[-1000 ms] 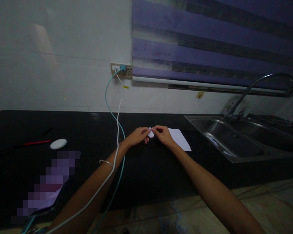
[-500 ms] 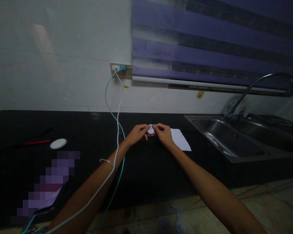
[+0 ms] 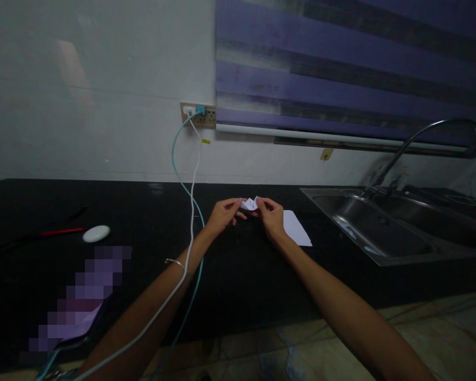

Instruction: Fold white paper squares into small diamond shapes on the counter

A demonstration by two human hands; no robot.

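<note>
A small folded piece of white paper (image 3: 249, 203) is pinched between both my hands, a little above the black countertop (image 3: 150, 233). My left hand (image 3: 223, 214) grips its left side with thumb and fingers closed. My right hand (image 3: 270, 217) pinches its right side. A flat white sheet of paper (image 3: 296, 228) lies on the counter just right of my right hand. A thin bracelet (image 3: 175, 262) circles my left wrist.
A steel sink (image 3: 384, 227) with a curved tap (image 3: 432, 138) sits at the right. Teal and white cables (image 3: 190, 201) hang from a wall socket (image 3: 198, 115) across my left arm. A white oval object (image 3: 96, 233) and a red pen (image 3: 61, 232) lie at the left.
Both hands have lifted the folded paper slightly and it now looks more spread out between the fingertips. The rest is unchanged.
</note>
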